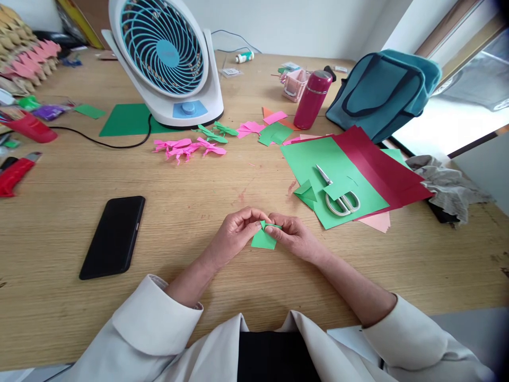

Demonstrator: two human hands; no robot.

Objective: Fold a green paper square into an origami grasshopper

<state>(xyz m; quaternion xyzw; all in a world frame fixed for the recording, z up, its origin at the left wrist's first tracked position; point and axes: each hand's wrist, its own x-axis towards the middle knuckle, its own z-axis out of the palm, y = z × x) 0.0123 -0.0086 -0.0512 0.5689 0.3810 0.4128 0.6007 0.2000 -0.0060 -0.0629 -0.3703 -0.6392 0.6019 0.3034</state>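
Between my two hands is a small piece of green paper (264,240), its top edge folded over and its lower part hanging flat. My left hand (237,233) pinches the upper left of it between thumb and fingers. The upper right is pinched by my right hand (293,235), with the thumb across the front. The fingertips hide part of the fold. To the right, white-handled scissors (342,205) lie on a stack of green sheets (302,159), under a small green paper piece. A folded green triangle (305,194) rests at that stack's left edge.
A black phone (112,236) lies at left. Beyond my hands are pink folded paper figures (186,148), green ones (210,133) and paper scraps (275,132). Farther back stand a fan (169,53), a magenta flask (313,100) and a teal bag (382,93). Red sheets (382,175) lie right.
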